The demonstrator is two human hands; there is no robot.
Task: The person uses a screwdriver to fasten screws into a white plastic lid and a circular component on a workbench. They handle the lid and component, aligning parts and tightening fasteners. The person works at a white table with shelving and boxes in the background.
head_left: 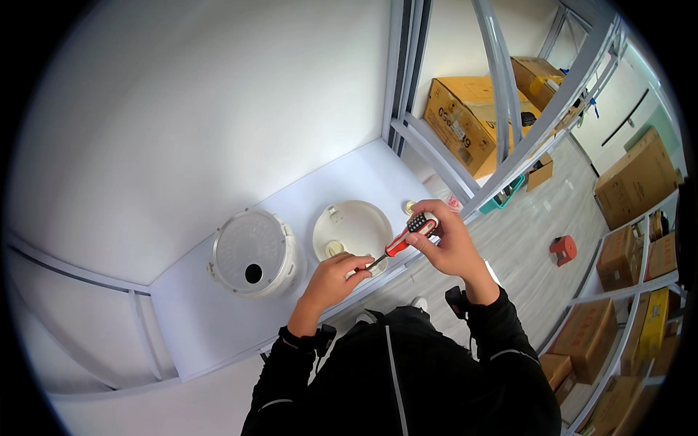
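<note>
My right hand (454,247) is closed around the red, white and black handle of a screwdriver (397,245). The shaft slants down to the left, over the near edge of a shallow white round cover (367,218). At its tip, the thumb and fingers of my left hand (331,280) are pinched together. Whether a small screw sits between them is too small to make out. Inside the cover lies a cream round piece (334,248). Left of it stands a white cylindrical housing (251,243), with a dark round hole in its top. A small cream round part (409,208) rests beyond my right hand.
The white tabletop (196,320) meets a wall behind and ends close to my body. A metal frame (443,163) rises at the right. Cardboard boxes (465,123) stand past it, with a teal bin (505,196) and a red stool (563,250) on the floor.
</note>
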